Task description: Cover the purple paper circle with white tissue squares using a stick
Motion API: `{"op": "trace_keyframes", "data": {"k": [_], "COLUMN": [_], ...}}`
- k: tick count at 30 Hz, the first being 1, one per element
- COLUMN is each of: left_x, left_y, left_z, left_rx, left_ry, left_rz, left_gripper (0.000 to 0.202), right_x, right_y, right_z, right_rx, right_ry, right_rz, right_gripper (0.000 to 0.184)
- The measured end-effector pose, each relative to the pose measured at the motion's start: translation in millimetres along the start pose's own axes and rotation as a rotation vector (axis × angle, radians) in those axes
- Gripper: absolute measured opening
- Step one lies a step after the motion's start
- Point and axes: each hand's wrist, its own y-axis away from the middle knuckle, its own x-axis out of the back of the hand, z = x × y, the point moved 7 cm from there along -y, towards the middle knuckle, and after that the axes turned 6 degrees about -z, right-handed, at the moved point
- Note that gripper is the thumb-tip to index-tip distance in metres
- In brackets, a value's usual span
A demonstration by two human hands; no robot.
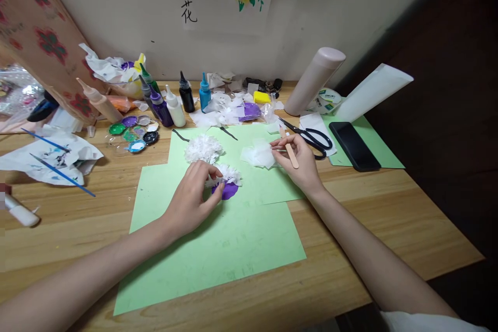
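My left hand [192, 194] hovers over or touches the lower ruffled white tissue-paper flower [230, 172], thumb and forefinger curved with a small gap between. Below that flower lies a rounded purple piece [227, 192], partly hidden by my fingers. A fuller ruffled white flower [203, 148] sits just above, on the light green paper [210, 259]. In my right hand [299, 163] a wooden craft stick [291, 154] is held between the fingers. The fingertips of that hand meet a loose stack of thin white tissue [260, 153].
Black-handled scissors [311, 137] and a phone [355, 146] lie right of my right hand. Several paint bottles [187, 93] stand behind, with open paint lids [132, 132] to their left. Paintbrushes [62, 175] rest on stained tissue. Purple clay [249, 111] lies among paper scraps.
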Motion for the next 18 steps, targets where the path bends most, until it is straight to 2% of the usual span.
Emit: {"op": "trace_keyframes", "data": {"k": [3, 9, 12, 15, 18], "left_x": [-1.1, -1.4, -1.8, -1.8, -1.9], "left_y": [0.0, 0.0, -0.2, -0.4, -0.3], "left_z": [-2.9, -4.9, -4.6, -5.3, -5.7], "left_rx": [0.027, 0.054, 0.048, 0.053, 0.059], "left_ry": [0.022, 0.04, 0.041, 0.042, 0.046], "left_rz": [-0.012, -0.015, -0.022, -0.021, -0.024], "left_gripper": [0.006, 0.009, 0.01, 0.01, 0.01], "right_x": [2.7, 12.1, 11.5, 5.1, 3.2], "right_y": [1.8, 2.8, 3.1, 4.2, 4.8], "right_z": [-8.4, -24.4, -19.3, -11.7, -11.1], "right_rx": [0.047, 0.093, 0.036, -0.007, 0.002], "right_ry": [0.132, 0.607, 0.668, 0.634, 0.604], "right_rz": [0.008, -0.024, -0.076, -0.14, -0.133], "right_gripper": [0.02, 0.023, 0.023, 0.021, 0.017]}}
